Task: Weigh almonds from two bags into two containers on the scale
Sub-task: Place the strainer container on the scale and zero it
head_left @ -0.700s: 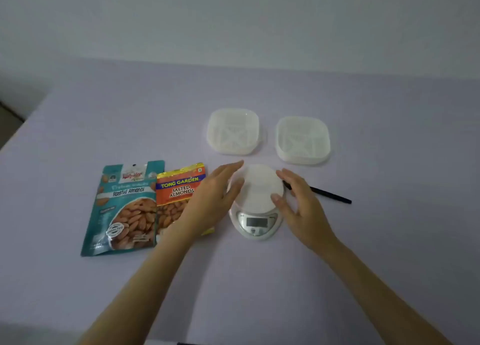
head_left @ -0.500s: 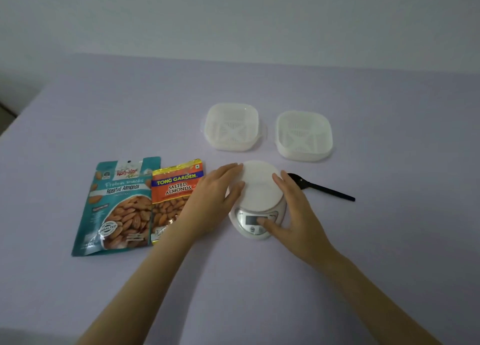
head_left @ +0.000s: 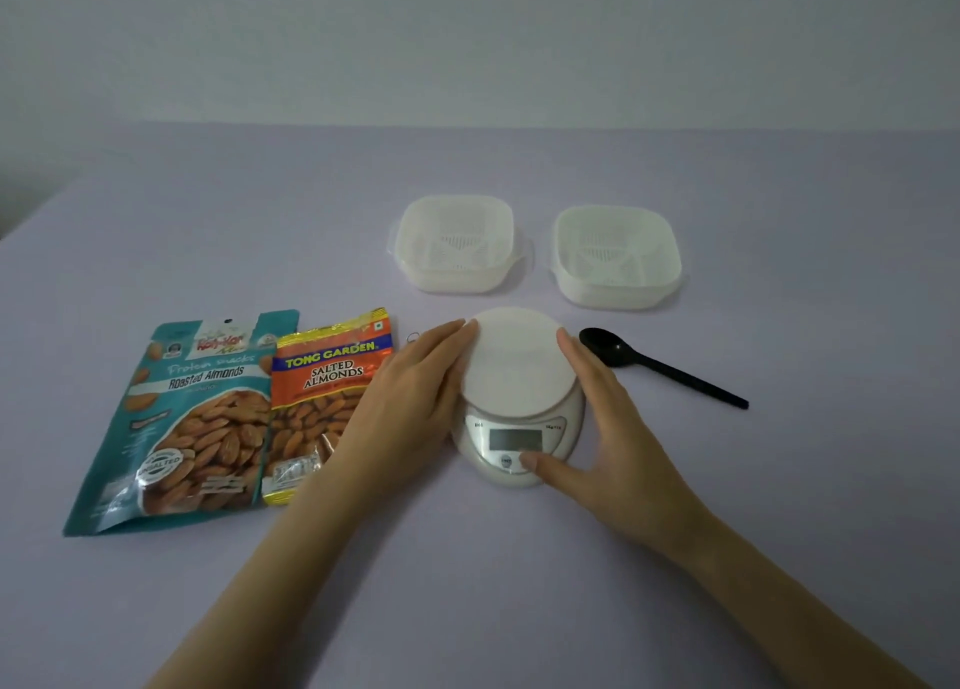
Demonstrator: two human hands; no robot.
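Note:
A small white kitchen scale (head_left: 519, 376) sits in the middle of the table, its round plate bare and its display blank. My left hand (head_left: 410, 408) lies flat against the scale's left side, fingers straight. My right hand (head_left: 602, 428) rests along its right side, the thumb touching the front panel just below the display. Left of the scale lie a teal bag of roasted almonds (head_left: 182, 423) and an orange bag of salted almonds (head_left: 317, 402), partly under my left hand. Behind the scale stand two white square containers, one on the left (head_left: 457, 244) and one on the right (head_left: 615, 257).
A black plastic spoon (head_left: 660, 366) lies to the right of the scale, bowl toward it. The table (head_left: 779, 480) has a pale lilac cover. A wall rises behind its far edge.
My right thumb has come down from the plate's rim to the scale's front panel. My left hand has stayed against the left side.

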